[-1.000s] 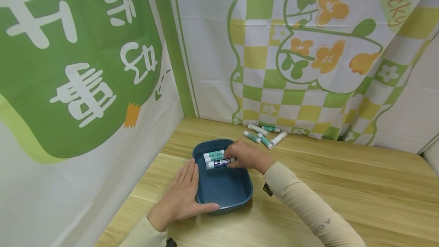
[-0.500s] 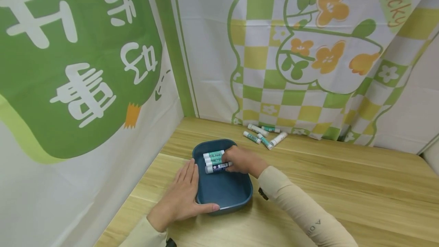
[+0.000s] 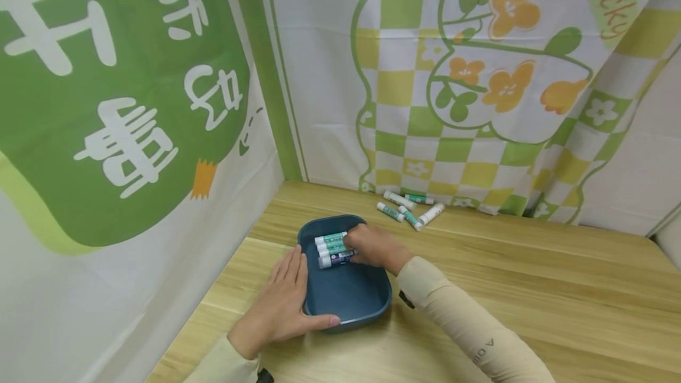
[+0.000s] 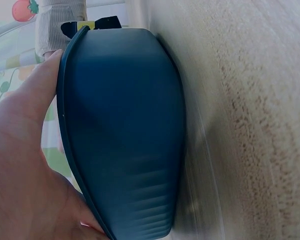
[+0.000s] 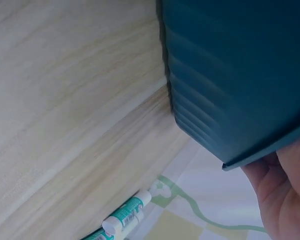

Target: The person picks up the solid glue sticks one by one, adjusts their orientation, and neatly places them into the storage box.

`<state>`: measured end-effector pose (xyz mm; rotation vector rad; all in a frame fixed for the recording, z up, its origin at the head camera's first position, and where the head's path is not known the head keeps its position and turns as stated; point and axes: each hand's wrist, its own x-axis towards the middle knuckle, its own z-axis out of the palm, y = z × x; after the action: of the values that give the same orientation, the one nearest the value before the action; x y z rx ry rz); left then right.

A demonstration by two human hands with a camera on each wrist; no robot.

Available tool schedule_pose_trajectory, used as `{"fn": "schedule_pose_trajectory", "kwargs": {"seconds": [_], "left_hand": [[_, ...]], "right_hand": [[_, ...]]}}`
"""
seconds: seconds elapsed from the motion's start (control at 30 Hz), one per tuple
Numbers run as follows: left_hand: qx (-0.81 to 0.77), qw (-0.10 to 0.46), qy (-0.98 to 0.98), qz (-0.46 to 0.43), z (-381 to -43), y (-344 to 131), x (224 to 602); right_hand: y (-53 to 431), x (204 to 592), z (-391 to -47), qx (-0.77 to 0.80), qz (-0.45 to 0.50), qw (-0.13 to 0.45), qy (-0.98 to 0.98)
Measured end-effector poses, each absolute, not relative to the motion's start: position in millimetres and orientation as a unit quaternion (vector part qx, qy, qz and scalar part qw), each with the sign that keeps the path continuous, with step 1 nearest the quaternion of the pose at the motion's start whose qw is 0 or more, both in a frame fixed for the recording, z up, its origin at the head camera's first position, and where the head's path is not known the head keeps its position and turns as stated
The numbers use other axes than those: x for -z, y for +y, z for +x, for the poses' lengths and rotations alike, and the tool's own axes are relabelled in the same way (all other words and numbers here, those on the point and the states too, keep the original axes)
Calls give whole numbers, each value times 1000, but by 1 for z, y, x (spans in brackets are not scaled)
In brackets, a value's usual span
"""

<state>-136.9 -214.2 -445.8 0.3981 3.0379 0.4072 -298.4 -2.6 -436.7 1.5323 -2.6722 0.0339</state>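
A dark blue tray (image 3: 348,294) stands on the table. Inside, several glue sticks with green labels (image 3: 331,244) lie side by side, and a glue stick with a dark blue label (image 3: 336,259) lies nearest me in that row. My right hand (image 3: 375,247) reaches over the tray's right rim and holds the right end of the dark-labelled stick; its fingertips are hidden. My left hand (image 3: 282,300) rests along the left rim with straight fingers, its thumb over the near rim. In the left wrist view, the tray's outer wall (image 4: 125,120) hides the contents.
Behind the tray, near the curtain, several loose glue sticks (image 3: 408,217) lie on the wooden table (image 3: 511,276), some green-labelled and some white. A patterned curtain (image 3: 415,87) closes off the back, and a green and white cloth (image 3: 175,241) hangs along the left.
My right hand has lowered the dark-labelled glue stick into the tray, bringing it against the green-labelled row and shifting slightly left. The left hand has stayed on the rim.
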Motion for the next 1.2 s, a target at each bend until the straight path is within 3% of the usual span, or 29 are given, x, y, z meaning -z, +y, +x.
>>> {"fn": "schedule_pose_trajectory", "kwargs": {"seconds": [0.23,0.6,1.2], "left_hand": [[-130,24,983,130,-137,-214,445],[-133,5,982,132,-137,-214,445],[-136,12,982,133,-135,-214,446]], "right_hand": [[5,423,-299,-78,510,32,-856],[48,388,-314,-154,454,100,-872],[131,425,-347,-176,308,70,-932]]}}
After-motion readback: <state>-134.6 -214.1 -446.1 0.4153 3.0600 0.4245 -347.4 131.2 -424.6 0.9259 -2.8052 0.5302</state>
